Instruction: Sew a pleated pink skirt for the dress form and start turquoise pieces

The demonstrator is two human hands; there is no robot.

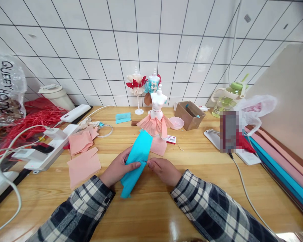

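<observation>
You've got the blue cloth [138,153] slanted over the worktop [192,201], pinched between the thumb and fingers of your left hand [120,167]. Your right hand [164,170] has its thumb and fingertips pressed together right at the cloth's right edge, though I can't tell if there's something tiny between them. Just beyond the cloth stands the white dress form [157,105] in its peach skirt [155,125], with a pink bowl [176,123] beside it. Some peach fabric pieces [83,166] lie off to your left.
</observation>
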